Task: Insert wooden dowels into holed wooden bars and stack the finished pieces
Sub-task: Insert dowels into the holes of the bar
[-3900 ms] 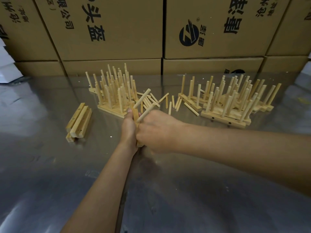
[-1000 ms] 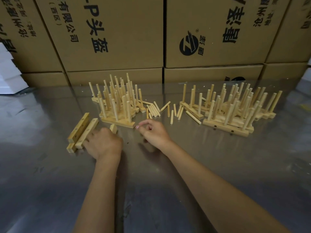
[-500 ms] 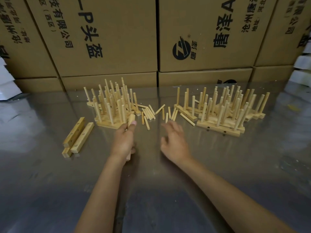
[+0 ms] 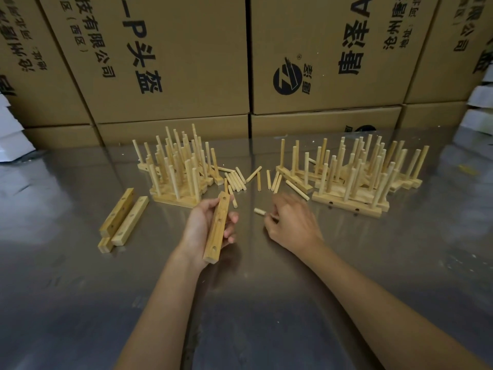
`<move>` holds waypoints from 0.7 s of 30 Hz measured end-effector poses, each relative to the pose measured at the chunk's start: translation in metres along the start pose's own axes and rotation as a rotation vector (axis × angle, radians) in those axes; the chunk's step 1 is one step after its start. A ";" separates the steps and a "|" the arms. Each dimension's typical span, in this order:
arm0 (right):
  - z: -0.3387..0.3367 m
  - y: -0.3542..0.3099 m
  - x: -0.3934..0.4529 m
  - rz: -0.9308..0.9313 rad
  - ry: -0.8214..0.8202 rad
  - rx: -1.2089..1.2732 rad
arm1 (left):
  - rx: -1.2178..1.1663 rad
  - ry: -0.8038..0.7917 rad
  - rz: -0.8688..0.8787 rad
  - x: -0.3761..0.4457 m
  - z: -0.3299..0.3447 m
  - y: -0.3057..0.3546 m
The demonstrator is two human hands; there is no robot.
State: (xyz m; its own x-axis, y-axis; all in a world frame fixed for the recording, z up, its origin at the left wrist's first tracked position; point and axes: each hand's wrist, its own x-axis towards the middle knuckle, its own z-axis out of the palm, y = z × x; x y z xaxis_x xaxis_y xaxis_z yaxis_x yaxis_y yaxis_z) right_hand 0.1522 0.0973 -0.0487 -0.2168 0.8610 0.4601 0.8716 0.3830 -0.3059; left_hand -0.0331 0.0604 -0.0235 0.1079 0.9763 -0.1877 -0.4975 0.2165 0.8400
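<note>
Two hands (image 4: 205, 225), one held bar (image 4: 217, 227), three spare bars (image 4: 121, 218), two finished stacks (image 4: 178, 172).

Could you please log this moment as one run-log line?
left hand: holds holed bar | right hand: pinches dowel | finished stacks: left, right

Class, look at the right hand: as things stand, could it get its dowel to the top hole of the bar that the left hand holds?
Probably yes. The right hand pinches a dowel beside the bar, which the left hand grips low down, so its top hole faces up uncovered, with nothing between them.
</note>
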 end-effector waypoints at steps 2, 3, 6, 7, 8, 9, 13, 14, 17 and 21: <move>-0.002 0.001 -0.005 0.039 -0.017 0.024 | 0.037 -0.016 -0.002 0.001 0.000 -0.001; -0.003 0.002 -0.007 0.062 -0.041 0.025 | 0.062 -0.026 -0.008 0.001 0.000 -0.001; -0.004 0.003 -0.015 0.090 -0.081 0.021 | 0.141 -0.043 -0.013 0.000 0.002 -0.003; -0.006 0.003 -0.019 0.086 -0.066 0.025 | 0.171 -0.047 -0.012 0.000 0.003 -0.003; -0.008 0.003 -0.023 0.077 -0.041 0.036 | 0.204 -0.051 -0.013 -0.001 0.005 -0.004; -0.011 0.002 -0.027 0.063 -0.023 0.062 | 0.239 -0.056 -0.018 -0.001 0.006 -0.004; -0.023 -0.003 -0.043 -0.040 -0.089 0.308 | 0.368 -0.106 -0.064 -0.004 0.014 -0.006; -0.026 -0.005 -0.045 -0.065 -0.086 0.349 | 0.390 -0.118 -0.071 -0.005 0.015 -0.006; -0.029 -0.008 -0.046 -0.093 -0.038 0.340 | 0.474 -0.120 -0.070 -0.007 0.018 -0.007; -0.035 -0.007 -0.044 -0.123 -0.036 0.164 | 0.601 -0.081 -0.055 -0.005 0.015 -0.009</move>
State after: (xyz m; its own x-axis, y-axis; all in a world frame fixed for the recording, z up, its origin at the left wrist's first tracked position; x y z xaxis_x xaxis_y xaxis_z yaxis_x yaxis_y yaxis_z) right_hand 0.1712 0.0444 -0.0374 -0.3357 0.8145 0.4732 0.7546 0.5333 -0.3824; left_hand -0.0159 0.0540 -0.0225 0.1969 0.9556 -0.2191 0.0813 0.2068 0.9750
